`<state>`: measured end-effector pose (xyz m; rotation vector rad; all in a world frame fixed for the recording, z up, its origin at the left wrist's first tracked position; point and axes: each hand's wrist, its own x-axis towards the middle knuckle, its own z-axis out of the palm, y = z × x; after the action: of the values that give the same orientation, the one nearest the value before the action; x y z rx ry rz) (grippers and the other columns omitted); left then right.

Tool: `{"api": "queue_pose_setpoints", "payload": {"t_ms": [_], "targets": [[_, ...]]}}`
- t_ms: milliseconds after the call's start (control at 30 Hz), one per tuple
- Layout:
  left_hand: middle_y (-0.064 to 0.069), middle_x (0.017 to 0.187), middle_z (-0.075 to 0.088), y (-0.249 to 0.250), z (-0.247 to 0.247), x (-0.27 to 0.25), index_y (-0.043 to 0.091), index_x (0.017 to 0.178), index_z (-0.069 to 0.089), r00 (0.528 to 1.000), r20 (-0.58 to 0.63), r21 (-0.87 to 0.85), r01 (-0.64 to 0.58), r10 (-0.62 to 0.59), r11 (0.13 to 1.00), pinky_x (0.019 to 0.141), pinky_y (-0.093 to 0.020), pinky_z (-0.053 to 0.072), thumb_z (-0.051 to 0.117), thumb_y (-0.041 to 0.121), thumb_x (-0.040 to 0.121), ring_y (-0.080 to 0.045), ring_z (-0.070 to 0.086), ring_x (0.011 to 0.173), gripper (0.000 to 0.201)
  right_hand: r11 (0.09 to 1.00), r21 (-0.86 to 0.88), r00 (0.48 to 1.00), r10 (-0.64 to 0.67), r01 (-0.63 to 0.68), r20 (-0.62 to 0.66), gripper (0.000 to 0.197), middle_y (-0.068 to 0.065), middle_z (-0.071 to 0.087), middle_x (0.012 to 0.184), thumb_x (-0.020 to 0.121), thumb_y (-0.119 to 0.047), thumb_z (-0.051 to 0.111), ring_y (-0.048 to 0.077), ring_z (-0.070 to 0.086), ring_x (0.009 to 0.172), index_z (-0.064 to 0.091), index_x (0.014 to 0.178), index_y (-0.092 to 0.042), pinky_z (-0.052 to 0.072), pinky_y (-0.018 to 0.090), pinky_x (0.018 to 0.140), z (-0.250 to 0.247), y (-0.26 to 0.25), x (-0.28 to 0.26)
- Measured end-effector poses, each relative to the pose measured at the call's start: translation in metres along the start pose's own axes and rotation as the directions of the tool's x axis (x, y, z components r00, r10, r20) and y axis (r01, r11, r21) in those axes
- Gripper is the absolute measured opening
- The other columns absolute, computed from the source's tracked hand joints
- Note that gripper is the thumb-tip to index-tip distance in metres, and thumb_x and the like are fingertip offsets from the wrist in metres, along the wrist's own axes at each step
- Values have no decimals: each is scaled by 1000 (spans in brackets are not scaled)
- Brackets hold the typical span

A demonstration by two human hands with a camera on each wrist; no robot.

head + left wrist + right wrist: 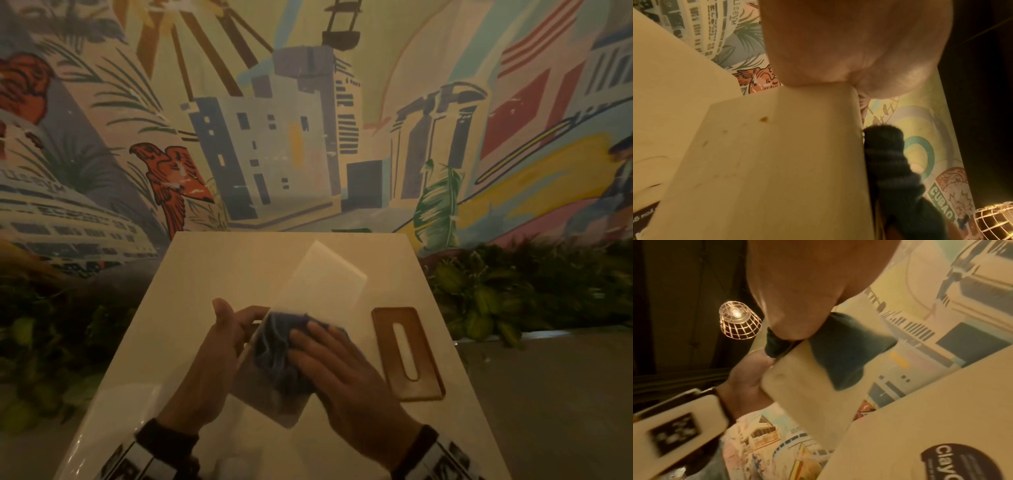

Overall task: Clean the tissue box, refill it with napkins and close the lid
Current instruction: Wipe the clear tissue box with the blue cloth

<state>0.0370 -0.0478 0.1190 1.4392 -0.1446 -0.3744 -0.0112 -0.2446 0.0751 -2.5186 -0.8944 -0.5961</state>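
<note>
A white tissue box (pixel 325 274) is held tilted above the white table (pixel 219 260), without its lid. My left hand (pixel 236 317) grips the box's left side, thumb on top and fingers curled round the edge. My right hand (pixel 329 346) lies flat with spread fingers on a dark blue cloth (pixel 274 342) and presses it against the box. The left wrist view shows the box wall (pixel 777 162) with small brown spots and the cloth (pixel 892 162) at its edge. In the right wrist view the cloth (pixel 844 350) drapes over the box (pixel 801 382). The brown slotted lid (pixel 407 353) lies flat on the table to the right.
A glossy plastic-wrapped packet (pixel 126 407) lies at the table's near left corner. Green plants (pixel 513 291) line both sides of the table, and a painted mural wall (pixel 291 137) rises behind it. A wire-cage lamp (pixel 739 319) hangs overhead.
</note>
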Motion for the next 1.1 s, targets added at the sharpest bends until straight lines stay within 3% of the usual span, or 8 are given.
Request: {"api": "queue_pose_setpoints", "payload": {"t_ms": [233, 333, 400, 500, 600, 700, 933, 1100], "targets": [[-11, 100, 74, -1, 1, 0, 36, 98, 72, 1000, 20, 18, -1, 1, 1000, 70, -34, 58, 29, 100, 49, -29, 71, 91, 91, 948, -38, 937, 304, -315, -174, 44, 8, 48, 145, 99, -28, 37, 22, 37, 140, 50, 136, -9, 36, 48, 111, -33, 41, 36], [-14, 99, 74, 0, 5, 3, 30, 97, 74, 1000, 15, -64, -4, 5, 998, 69, -35, 58, 36, 98, 49, -30, 71, 91, 91, 964, -49, 956, 253, -263, -151, 49, 10, 50, 143, 104, -38, 24, 27, 39, 139, 49, 136, -9, 25, 42, 116, -27, 22, 48], [-13, 103, 74, 4, 6, 5, 25, 97, 76, 1000, 8, -166, 13, -12, 986, 70, -33, 58, 37, 92, 58, -29, 71, 94, 87, 983, -88, 983, 151, -161, -106, 41, 7, 50, 143, 100, -35, 36, 24, 37, 139, 46, 135, -14, 17, 38, 120, -17, -4, 41], [-13, 100, 74, 7, 0, 4, 19, 96, 75, 999, 31, -216, 47, -41, 975, 69, -35, 59, 40, 91, 54, -29, 71, 89, 90, 993, -112, 999, -28, 26, -20, 36, 2, 47, 146, 100, -28, 37, 20, 32, 141, 43, 135, -19, 20, 41, 119, 0, -35, 15], [-20, 98, 72, 8, -5, 3, 11, 106, 65, 999, -6, -143, 30, -32, 989, 69, -39, 60, 25, 90, 60, -38, 70, 88, 100, 977, -95, 981, -183, 189, 63, 35, -1, 38, 150, 102, -25, 39, 20, 26, 145, 42, 137, -20, 23, 40, 119, 8, -33, -7], [-18, 94, 73, 7, -7, -1, 16, 103, 67, 999, -25, -106, 19, -22, 994, 65, -38, 60, 37, 97, 47, -34, 71, 83, 103, 993, 43, 994, -109, 110, -32, 35, 5, 47, 145, 99, -17, 48, 20, 32, 143, 47, 134, -14, 31, 42, 115, -2, -6, -9], [-15, 91, 75, -1, 7, -4, 28, 91, 76, 999, -29, -27, 28, -28, 999, 66, -39, 57, 21, 90, 63, -36, 70, 86, 88, 966, -71, 953, 230, -248, -197, 41, 13, 53, 140, 95, -18, 44, 25, 37, 137, 52, 132, -4, 31, 44, 111, -35, 39, 42], [-11, 92, 75, 3, 6, -9, 26, 98, 71, 994, -95, 49, -56, 61, 997, 59, -33, 58, 43, 94, 54, -27, 72, 81, 86, 990, 30, 984, 139, -137, -114, 38, 4, 51, 141, 101, -29, 39, 14, 34, 140, 43, 136, -17, 25, 35, 118, -30, 4, 21]]}}
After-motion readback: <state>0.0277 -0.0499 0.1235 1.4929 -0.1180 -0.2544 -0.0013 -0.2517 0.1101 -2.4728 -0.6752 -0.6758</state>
